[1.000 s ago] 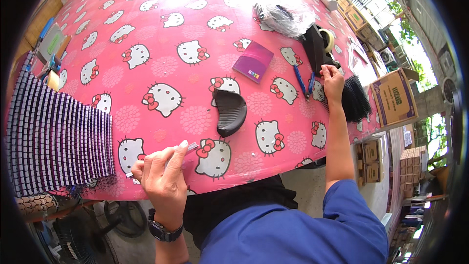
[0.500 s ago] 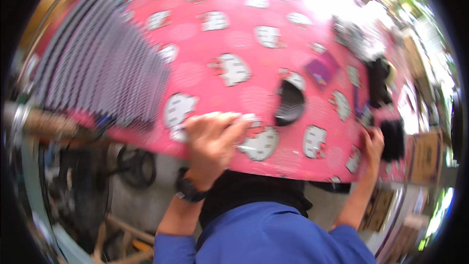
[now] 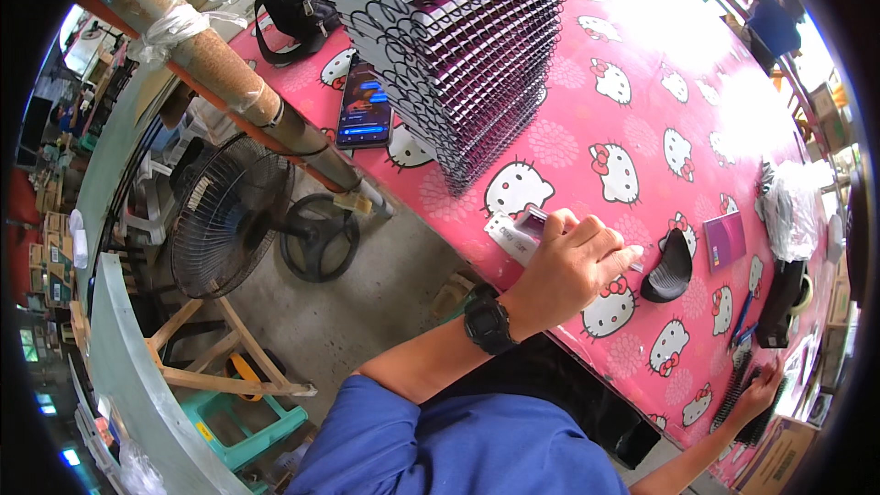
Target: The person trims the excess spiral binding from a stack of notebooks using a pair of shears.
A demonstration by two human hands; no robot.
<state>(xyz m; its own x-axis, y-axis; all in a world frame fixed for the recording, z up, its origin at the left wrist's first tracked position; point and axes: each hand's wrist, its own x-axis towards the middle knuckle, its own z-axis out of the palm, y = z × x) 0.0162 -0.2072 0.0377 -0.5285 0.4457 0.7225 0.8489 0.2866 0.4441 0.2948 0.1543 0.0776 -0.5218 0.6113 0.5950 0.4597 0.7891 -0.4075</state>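
My left hand (image 3: 579, 264), a black watch on its wrist, is over the near part of the pink table. Its fingers are curled and the thumb and forefinger are pressed together; what they pinch, if anything, is too small to name. Beside its knuckles lies a white card-like piece (image 3: 507, 236) with a small shiny item on it, partly covered by the hand. A black ribbed half-round piece (image 3: 670, 268) lies to its right. At the right table edge my right hand (image 3: 761, 396) closes around black binding coils (image 3: 736, 387), with its fingertips partly hidden.
A tall stack of spiral-bound notebooks (image 3: 477, 55) stands at the far left, beside a phone (image 3: 367, 110) and black bag (image 3: 295, 5). A purple booklet (image 3: 725, 243), tape dispenser (image 3: 782, 312) and plastic bag (image 3: 793, 215) lie right. A pole (image 3: 220, 73) and fan (image 3: 229, 220) stand left.
My view has swung left, bringing the phone, bag, pole and fan into sight. The white card-like piece now shows beside my left hand. My right hand stays by the coils.
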